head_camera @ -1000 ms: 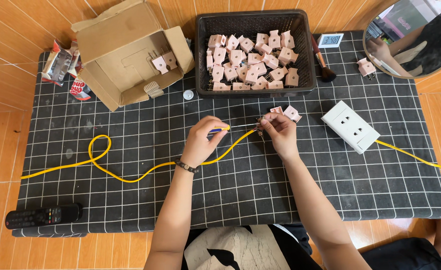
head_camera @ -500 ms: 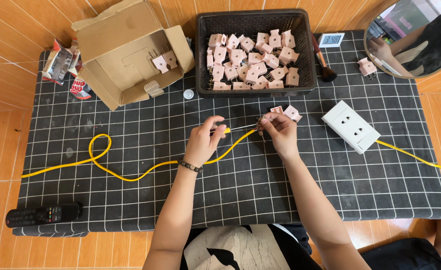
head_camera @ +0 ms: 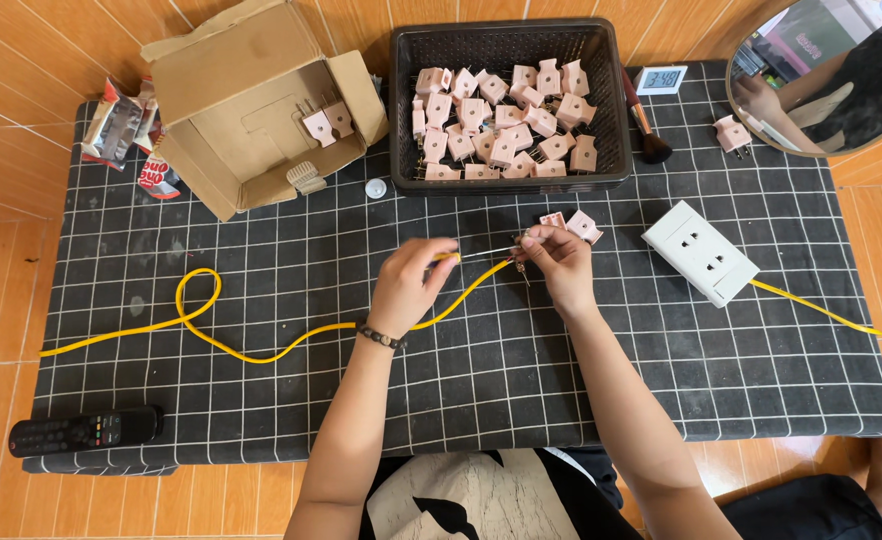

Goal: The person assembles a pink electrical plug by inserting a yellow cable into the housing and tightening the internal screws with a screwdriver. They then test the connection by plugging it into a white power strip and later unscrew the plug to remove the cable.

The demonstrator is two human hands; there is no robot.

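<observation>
A: Okay, grip first. Left hand (head_camera: 413, 285)?

B: Fingers closed on the yellow handle of a thin screwdriver (head_camera: 471, 255), with the shaft running toward 3 o'clock. Long axis is roughly level across the tabletop (head_camera: 481, 380).

A: Right hand (head_camera: 559, 262)?

B: Fingertips pinched together on a small plug part (head_camera: 523, 243), too small to make out more. It sits at 3 o'clock from the left grip, right at the screwdriver tip; I can't tell if tip and part touch. Right hand is the nearer one to the part, left to the tool.

A: Around the hands?

B: Yellow cable (head_camera: 261, 350) passes under the hands and loops off toward 9 o'clock. Two pink plug pieces (head_camera: 571, 222) lie just beside the right hand at 12 o'clock. White power strip (head_camera: 701, 252) is at 3 o'clock, with more yellow cable leaving it rightward.

A: Containers?

B: Black basket (head_camera: 506, 180) at 12 o'clock holds a heap of pink plugs. Open cardboard box (head_camera: 251, 110) at 11 o'clock holds two pink plugs and one pale one.

A: Rest?

B: Makeup brush (head_camera: 645, 125) lies beside the basket, with a lone pink plug (head_camera: 733, 134) at 2 o'clock near a round mirror (head_camera: 841, 70). Black remote (head_camera: 86, 432) at 8 o'clock.
</observation>
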